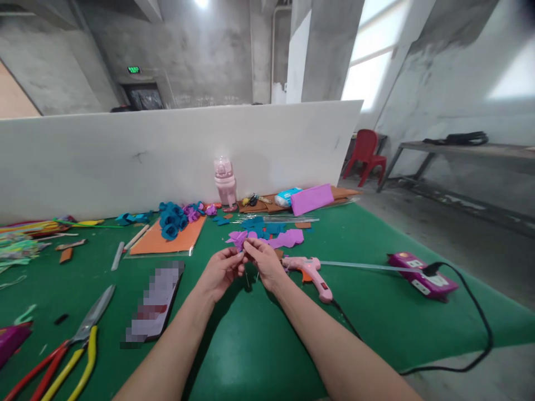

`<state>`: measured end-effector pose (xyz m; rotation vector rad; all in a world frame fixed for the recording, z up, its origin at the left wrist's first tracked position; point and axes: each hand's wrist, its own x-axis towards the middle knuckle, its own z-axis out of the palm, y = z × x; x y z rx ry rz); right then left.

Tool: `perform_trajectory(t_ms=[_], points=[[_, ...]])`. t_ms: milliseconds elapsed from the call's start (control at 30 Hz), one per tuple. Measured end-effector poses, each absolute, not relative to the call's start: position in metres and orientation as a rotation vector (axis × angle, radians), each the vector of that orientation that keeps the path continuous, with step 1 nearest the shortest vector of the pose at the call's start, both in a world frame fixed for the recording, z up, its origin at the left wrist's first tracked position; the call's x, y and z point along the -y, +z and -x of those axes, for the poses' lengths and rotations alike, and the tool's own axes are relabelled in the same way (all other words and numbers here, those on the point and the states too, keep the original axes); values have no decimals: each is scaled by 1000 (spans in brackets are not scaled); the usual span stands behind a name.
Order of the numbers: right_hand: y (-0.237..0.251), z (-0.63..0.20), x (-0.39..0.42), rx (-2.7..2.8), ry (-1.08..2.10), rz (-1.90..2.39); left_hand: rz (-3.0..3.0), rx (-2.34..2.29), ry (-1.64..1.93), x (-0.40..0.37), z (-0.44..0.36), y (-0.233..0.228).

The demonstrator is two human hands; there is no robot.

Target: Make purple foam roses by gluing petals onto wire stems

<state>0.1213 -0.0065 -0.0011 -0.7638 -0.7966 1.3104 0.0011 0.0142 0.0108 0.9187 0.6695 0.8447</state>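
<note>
Green felt table (259, 345) holds glue gun (311, 273) beside right hand (263, 262); both hands' fingers (left hand (221, 270)) pinch purple petal (240, 239).

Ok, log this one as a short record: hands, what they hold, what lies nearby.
left hand: pinching the purple paper piece
right hand: pinching the same piece from the other side
surface: green table cover
right of hands: pink glue gun, lying down
left of hands: phone, scissors
behind: blue paper flowers, pink bottle
</note>
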Motion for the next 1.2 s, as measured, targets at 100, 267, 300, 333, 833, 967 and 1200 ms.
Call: perform_trajectory(t_ms=[100, 267, 300, 333, 833, 967, 1200], points=[[-1, -122, 6, 774, 1311, 761, -933, -681, 860, -13, -1, 11], [-5, -123, 3, 777, 1285, 753, -963, -689, 856, -13, -2, 11], [-6, -123, 2, 780, 1280, 754, -968, -688, 854, -13, -2, 10], [-6, -123, 2, 785, 1277, 755, -970, -688, 852, -13, -2, 10], [-8, -119, 2, 821, 1173, 819, -976, -730, 849, -11, -5, 9], [-6, -120, 2, 817, 1191, 819, -968, -737, 857, -12, -5, 8], [-5, -121, 3, 780, 1234, 810, -947, -734, 873, -14, -4, 8]])
